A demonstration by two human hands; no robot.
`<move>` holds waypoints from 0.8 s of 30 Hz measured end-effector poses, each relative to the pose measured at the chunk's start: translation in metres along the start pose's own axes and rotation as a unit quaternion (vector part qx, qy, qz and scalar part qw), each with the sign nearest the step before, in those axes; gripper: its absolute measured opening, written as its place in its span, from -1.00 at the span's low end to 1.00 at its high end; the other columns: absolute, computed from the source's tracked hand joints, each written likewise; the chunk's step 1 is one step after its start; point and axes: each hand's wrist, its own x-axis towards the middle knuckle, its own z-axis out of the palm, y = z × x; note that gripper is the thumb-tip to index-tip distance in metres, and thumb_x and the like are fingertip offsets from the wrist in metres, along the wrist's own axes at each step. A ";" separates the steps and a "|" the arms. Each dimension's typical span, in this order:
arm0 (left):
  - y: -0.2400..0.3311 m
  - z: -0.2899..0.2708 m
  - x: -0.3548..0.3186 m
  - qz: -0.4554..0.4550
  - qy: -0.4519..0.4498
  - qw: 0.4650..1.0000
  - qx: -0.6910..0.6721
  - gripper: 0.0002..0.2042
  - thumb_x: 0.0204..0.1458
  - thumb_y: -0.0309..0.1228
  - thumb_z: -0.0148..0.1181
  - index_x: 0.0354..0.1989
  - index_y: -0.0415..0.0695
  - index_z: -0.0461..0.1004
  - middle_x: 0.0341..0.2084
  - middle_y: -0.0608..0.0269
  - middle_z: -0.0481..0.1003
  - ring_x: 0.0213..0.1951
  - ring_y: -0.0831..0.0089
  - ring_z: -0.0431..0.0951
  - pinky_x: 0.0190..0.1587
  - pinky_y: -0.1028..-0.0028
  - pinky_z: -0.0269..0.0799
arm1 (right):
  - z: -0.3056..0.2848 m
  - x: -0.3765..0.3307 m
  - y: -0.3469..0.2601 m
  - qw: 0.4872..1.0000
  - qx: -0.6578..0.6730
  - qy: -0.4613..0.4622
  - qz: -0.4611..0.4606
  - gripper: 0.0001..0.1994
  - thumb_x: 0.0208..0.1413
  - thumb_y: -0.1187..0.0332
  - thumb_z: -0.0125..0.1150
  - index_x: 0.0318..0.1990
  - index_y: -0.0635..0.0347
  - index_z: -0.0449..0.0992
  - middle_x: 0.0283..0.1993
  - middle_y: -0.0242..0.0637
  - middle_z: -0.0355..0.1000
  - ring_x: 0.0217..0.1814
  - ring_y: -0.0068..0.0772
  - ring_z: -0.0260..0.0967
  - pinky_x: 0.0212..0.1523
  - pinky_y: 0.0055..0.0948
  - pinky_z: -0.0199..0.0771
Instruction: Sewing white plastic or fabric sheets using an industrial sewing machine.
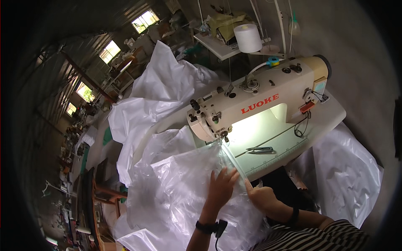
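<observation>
A white sewing machine (251,100) stands on its table, its needle end lit by a lamp. Translucent white plastic sheeting (176,171) spreads in wrinkled folds across the left of the table, and a straight folded strip of its edge (233,159) runs up to the presser foot. My left hand (220,188) lies on the sheeting just left of this strip, fingers stretched and apart. Closed at the lower end of the strip, my right hand (261,196) grips the sheet's edge, with the index finger pointing along it. The needle tip is too small to make out.
Small thread snips (259,149) lie on the machine bed near a ruler strip (276,157). A white thread cone (247,38) stands behind the machine. More sheeting hangs at the right (347,171) and heaps up beyond the table (155,88). Cluttered benches fill the far left.
</observation>
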 end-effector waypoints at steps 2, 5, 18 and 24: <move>0.004 -0.008 -0.029 -0.048 -0.030 0.998 0.020 -0.54 0.13 -0.23 0.15 0.25 0.07 0.44 0.35 0.37 0.32 0.43 0.12 0.15 0.37 -0.25 0.00 | 0.001 0.000 -0.003 1.000 -0.007 -0.015 0.006 -0.43 0.08 0.42 0.10 0.32 0.31 0.38 -0.67 -0.44 0.39 -0.71 -0.50 0.42 -0.77 -0.43 0.31; -0.013 -0.013 -0.056 -0.243 0.028 0.969 0.024 -0.55 0.21 -0.14 0.13 0.27 0.15 0.42 0.39 0.36 0.27 0.46 0.03 0.07 0.36 -0.39 -0.12 | -0.001 0.008 -0.015 1.000 0.012 -0.012 -0.018 -0.42 0.06 0.41 0.10 0.31 0.35 0.38 -0.67 -0.49 0.40 -0.75 -0.56 0.35 -0.78 -0.43 0.26; -0.140 0.019 0.018 -0.272 0.012 0.960 -0.061 -0.47 0.27 -0.04 0.06 0.41 0.21 0.28 0.49 0.35 0.10 0.52 0.05 -0.08 0.38 -0.41 -0.31 | 0.017 0.131 -0.008 0.998 0.040 -0.042 0.018 -0.47 0.18 0.45 0.04 0.33 0.39 0.30 -0.59 -0.34 0.50 -0.60 -0.29 0.52 -0.66 -0.31 0.43; -0.154 0.001 -0.012 -0.222 0.117 0.938 -0.240 -0.50 0.26 -0.15 0.10 0.37 0.07 0.32 0.44 0.24 0.19 0.48 0.11 0.07 0.44 -0.18 -0.18 | 0.018 0.088 0.021 0.898 0.437 0.045 0.031 -0.39 0.16 0.38 0.27 0.35 0.32 0.24 -0.51 -0.14 0.51 -0.47 -0.24 0.54 -0.38 -0.35 0.57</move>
